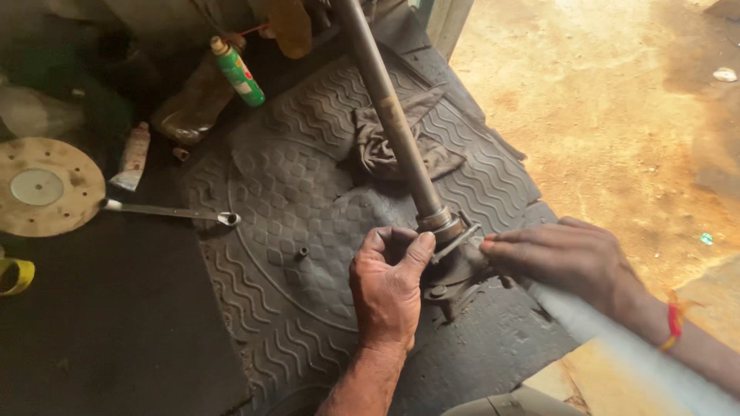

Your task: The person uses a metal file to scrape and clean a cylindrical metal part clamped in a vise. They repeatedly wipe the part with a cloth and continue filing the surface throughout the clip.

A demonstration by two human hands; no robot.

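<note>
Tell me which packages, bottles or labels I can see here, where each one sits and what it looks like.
Green spray can: top left, lying tilted on the mat's edge, pale cap end, white label patch.
Squeezed tube: left of the mat, beside the round disc, whitish with reddish markings.
No signs or screens in view.

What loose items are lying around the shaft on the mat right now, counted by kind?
Bottles: 2, green bottle, clear bottle
Tubes: 1, squeeze tube
Wrenches: 1, socket wrench
Rags: 1, grey rag
Discs: 1, round disc
Total: 6
</note>
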